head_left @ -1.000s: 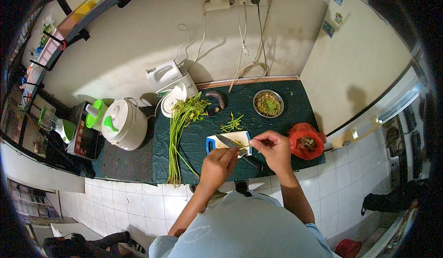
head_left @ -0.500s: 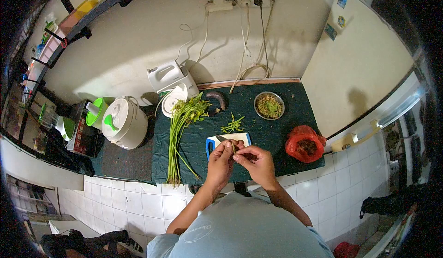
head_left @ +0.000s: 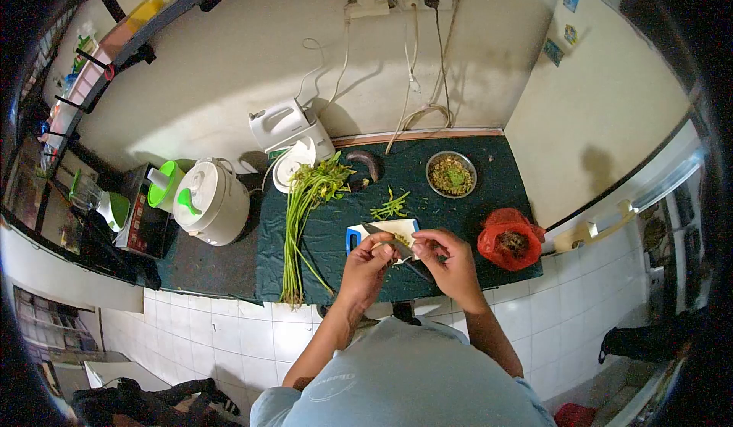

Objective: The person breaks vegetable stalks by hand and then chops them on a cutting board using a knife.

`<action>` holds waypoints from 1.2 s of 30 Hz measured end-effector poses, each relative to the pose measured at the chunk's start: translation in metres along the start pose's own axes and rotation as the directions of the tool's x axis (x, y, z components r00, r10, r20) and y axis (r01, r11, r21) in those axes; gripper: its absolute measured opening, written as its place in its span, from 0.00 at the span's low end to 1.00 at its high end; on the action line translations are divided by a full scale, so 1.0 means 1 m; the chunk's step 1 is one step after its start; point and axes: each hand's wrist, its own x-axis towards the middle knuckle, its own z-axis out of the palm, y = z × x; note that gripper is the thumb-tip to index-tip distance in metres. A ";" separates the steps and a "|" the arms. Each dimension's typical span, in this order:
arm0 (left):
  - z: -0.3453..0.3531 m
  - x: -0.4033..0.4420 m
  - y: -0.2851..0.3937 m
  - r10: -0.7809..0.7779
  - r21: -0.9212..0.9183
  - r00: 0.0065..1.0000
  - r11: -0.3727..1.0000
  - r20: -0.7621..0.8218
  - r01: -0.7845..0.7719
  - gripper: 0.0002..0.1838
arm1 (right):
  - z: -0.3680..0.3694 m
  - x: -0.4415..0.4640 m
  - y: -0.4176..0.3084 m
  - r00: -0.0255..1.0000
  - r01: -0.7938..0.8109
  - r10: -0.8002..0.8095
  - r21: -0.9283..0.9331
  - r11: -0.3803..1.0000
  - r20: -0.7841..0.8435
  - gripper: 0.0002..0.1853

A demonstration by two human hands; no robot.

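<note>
I'm seeing bare left hand [head_left: 363, 270] and right hand [head_left: 456, 268] curling fingers inward, can't tell if gripping | hovering over white, blue-handled rectangular board [head_left: 408, 225], probably for catching bits | dark-handled metal knife [head_left: 374, 230] lying there, guessing for easy reach

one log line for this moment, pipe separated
left hand: over board | right hand: at board's edge | knife: across board | held item: unclear | stems: left

white, blue-ended board [head_left: 406, 227] flat on green cloth [head_left: 477, 217]; knife [head_left: 419, 270] slanting across it; small bits [head_left: 402, 239] on top.
</note>
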 end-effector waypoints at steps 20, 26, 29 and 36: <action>-0.010 -0.018 0.000 0.033 0.742 0.969 0.636 0.246 -0.210 0.09 | 0.002 -0.021 0.025 0.976 0.165 -0.147 -0.099 0.981 0.163 0.05; -0.012 -0.016 -0.006 0.111 0.893 0.918 0.217 0.380 -0.395 0.08 | 0.004 -0.032 0.049 0.981 0.162 -0.146 -0.128 0.978 0.128 0.06; -0.020 -0.009 -0.014 0.203 0.842 0.842 0.112 0.500 -0.528 0.08 | 0.006 -0.033 0.074 0.987 -0.028 0.047 -0.120 0.992 0.152 0.08; -0.089 0.007 -0.069 0.384 0.917 0.851 0.023 0.359 -0.397 0.06 | 0.029 -0.034 0.196 0.959 -0.069 0.262 -0.804 0.590 0.110 0.24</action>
